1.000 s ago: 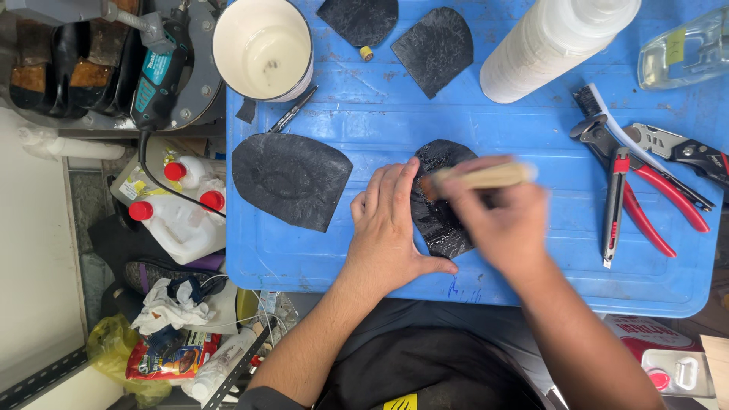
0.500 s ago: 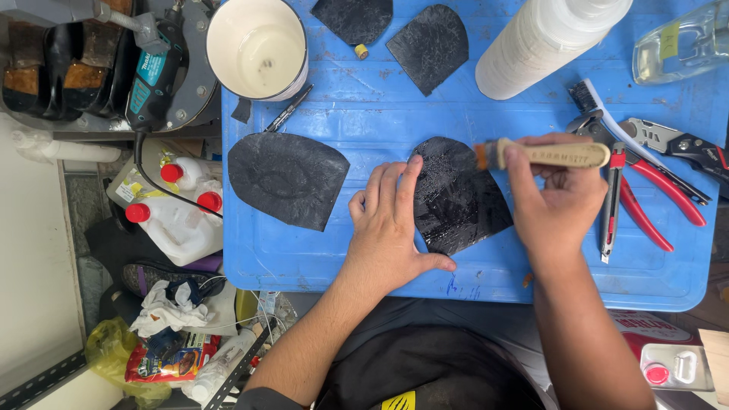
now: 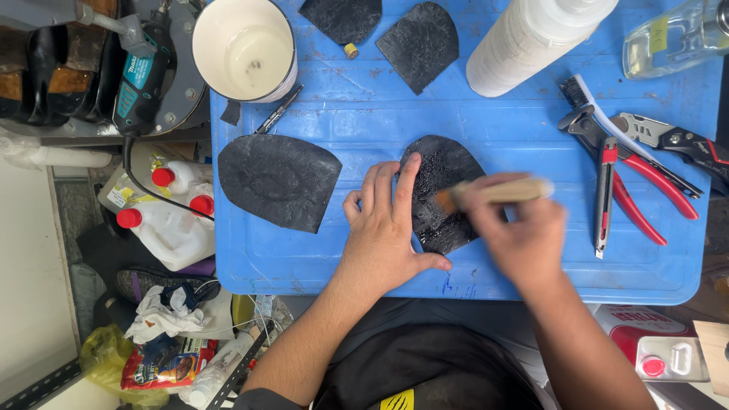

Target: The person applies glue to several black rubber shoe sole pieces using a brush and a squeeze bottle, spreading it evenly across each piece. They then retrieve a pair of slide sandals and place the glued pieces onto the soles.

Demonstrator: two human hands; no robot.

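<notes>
Left hand [image 3: 387, 235] lying flat, pinning one of four black rubber soles [image 3: 444, 190]; right hand [image 3: 516, 228] gripping brush [image 3: 493, 191] over it.

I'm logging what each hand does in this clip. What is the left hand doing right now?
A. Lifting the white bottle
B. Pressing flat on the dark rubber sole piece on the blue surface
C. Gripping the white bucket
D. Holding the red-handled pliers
B: the left hand lies flat with fingers spread on the dark sole piece, pinning it to the blue surface, while the right hand holds a wooden-handled brush over it.
</notes>
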